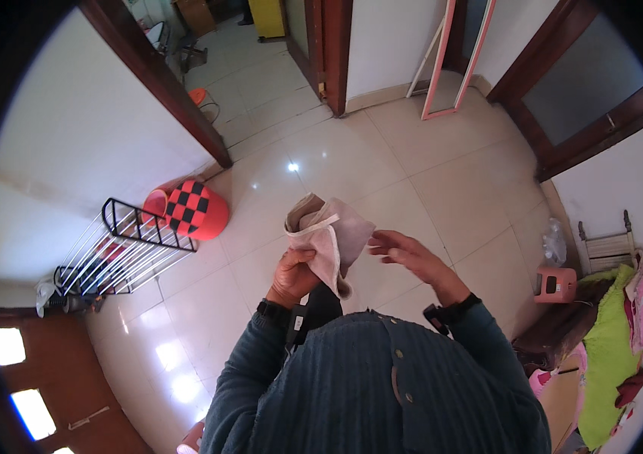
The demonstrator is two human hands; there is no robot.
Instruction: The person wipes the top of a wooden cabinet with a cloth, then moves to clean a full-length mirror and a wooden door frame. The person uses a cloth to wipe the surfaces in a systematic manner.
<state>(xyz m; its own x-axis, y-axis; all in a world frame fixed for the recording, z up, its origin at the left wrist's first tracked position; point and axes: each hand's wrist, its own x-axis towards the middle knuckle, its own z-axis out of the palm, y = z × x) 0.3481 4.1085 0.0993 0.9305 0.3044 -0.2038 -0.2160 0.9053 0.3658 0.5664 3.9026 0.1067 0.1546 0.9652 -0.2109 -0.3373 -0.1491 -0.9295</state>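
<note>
A folded, pale pinkish-beige cloth (330, 235) with a light trimmed edge is held up in front of my body. My left hand (294, 275) grips its lower left side, the thumb lying over the fabric. Just right of the cloth, my right hand (412, 255) has its fingers extended and somewhat apart, with nothing held in it. Its fingertips are close to the cloth's right corner; whether they touch it I cannot tell. Dark bands sit around both wrists.
A metal rack (128, 249) and a red-and-black checkered stool (196, 210) stand left on the tiled floor. A pink-framed mirror (449, 85) leans ahead beside doorways. At right are a pink plastic stool (555, 285), a green cloth (611, 340) and a folded metal-legged item (609, 249).
</note>
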